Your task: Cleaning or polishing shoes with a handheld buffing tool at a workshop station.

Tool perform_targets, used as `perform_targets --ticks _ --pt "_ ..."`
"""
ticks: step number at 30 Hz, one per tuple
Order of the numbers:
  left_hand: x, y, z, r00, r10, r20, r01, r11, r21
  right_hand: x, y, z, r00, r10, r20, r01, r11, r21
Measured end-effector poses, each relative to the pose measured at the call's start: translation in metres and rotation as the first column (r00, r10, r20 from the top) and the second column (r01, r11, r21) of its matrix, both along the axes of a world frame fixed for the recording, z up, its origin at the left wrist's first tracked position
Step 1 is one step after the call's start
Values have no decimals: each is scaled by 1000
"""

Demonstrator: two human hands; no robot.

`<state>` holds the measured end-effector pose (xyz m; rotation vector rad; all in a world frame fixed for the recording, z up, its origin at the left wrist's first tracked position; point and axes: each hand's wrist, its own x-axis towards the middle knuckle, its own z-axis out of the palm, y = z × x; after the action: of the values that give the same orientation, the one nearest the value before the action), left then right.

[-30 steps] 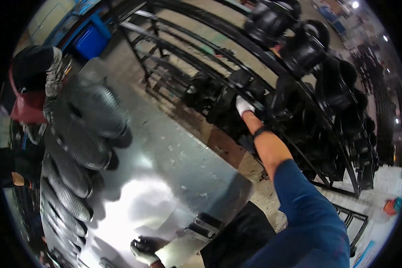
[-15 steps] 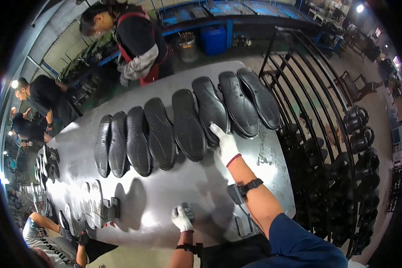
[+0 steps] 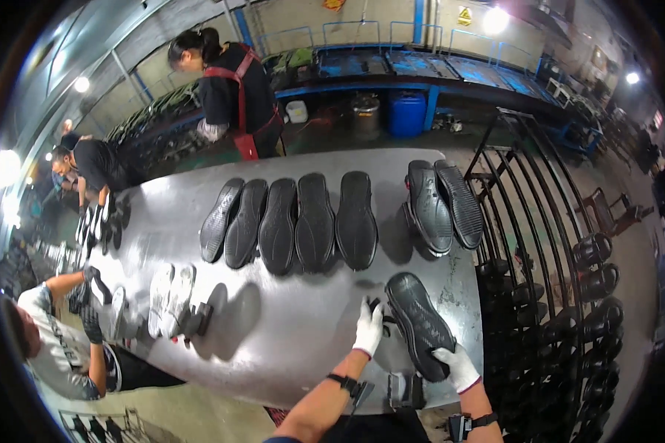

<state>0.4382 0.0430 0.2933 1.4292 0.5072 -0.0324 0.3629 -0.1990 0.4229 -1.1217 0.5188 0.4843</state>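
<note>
My right hand (image 3: 458,368), in a white glove, grips the lower end of a black shoe sole (image 3: 419,321), its patterned tread facing up. My left hand (image 3: 369,327), also gloved in white, is closed round a small dark object (image 3: 375,303) beside the sole's left edge; its kind cannot be made out. Farther back, several black soles (image 3: 315,221) stand in a row, treads up. A gap parts them from another pair of soles (image 3: 430,207) at the right end of the table.
A metal table (image 3: 295,325) holds pale shoe-shaped pieces (image 3: 179,299) at its left. A black rack (image 3: 543,214) with several dark shoes (image 3: 602,317) stands to the right. Another person (image 3: 66,332) works at the left side; a person in a red apron (image 3: 236,103) stands beyond the table.
My right hand has taken one sole out of the row and brought it toward me. My left hand has moved right, beside that sole, still with the dark object. The view has shifted.
</note>
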Motion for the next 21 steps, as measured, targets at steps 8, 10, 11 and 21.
perform_targets --ticks 8,10,11,21 --pt "8 -11 -14 720 -671 -175 653 571 497 -121 4 4 998 -54 27 58 985 -164" --pt "-15 1 -18 829 -558 -24 482 693 537 -137 -2 -16 994 32 109 -12 983 -181" --pt "-15 5 -16 837 -546 -21 468 696 545 -139 -7 -26 994 58 88 -37 972 -233" --pt "-52 -17 -13 848 -456 -270 516 593 618 -141 5 17 958 261 118 -180 869 -462"
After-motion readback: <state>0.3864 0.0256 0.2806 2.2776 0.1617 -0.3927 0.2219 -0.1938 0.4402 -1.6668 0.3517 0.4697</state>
